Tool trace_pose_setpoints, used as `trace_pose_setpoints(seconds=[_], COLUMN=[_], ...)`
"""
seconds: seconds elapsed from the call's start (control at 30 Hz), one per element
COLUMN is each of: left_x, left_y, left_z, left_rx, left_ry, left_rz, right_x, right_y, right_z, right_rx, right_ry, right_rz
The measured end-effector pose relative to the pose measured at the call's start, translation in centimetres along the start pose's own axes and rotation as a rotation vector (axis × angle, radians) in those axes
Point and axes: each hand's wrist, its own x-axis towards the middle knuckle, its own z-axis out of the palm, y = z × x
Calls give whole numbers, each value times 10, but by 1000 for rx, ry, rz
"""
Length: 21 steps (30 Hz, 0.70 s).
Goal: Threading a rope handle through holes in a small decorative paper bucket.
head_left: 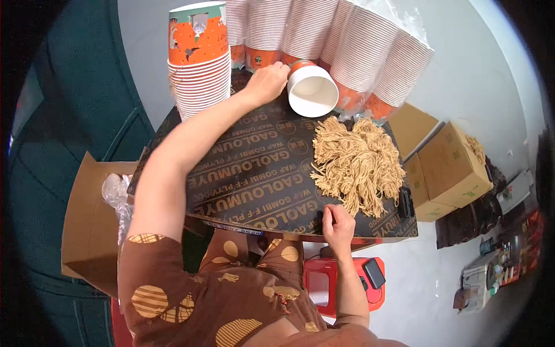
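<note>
A wide white-lined paper cup [313, 92] lies tipped on its side at the far side of the dark board, its mouth toward me. Just left of it is my left hand [267, 84], reached far out, fingers curled together close to the cup's orange outside. What those fingers hold, if anything, is hidden. My right hand [339, 225] rests at the near edge, closed with thumb against forefinger; whatever may be pinched there does not show. Beyond it spreads a loose heap of tan twine pieces [358, 168]. A tall stack of orange-and-green cups [199, 63] stands left of my left forearm.
Several plastic-wrapped cup stacks [361, 49] line the far edge of the printed board [248, 168]. An opened carton [95, 220] is at the left, more cartons [448, 165] at the right. A red stool [318, 283] bearing a black device [374, 273] stands below the board.
</note>
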Motion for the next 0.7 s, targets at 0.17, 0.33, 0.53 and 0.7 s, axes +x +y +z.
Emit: trace_pose_setpoints(seconds=[0.17,0.33,0.53,0.7], left_x=[7,19,27,27], left_y=[9,14,8,13], left_z=[67,101,119,123], left_rx=[-57,-12,39,83], left_ry=[26,144,114,154], left_rz=[-118,-172,-214,-236], right_x=[0,0,0,0], right_y=[-2,-4,-4,-3], right_z=[-1,-2,-3,-2], right_rx=[12,-4,-15,-18], right_ry=[8,15,-2,-7], right_rz=[-3,-20,-17,-20])
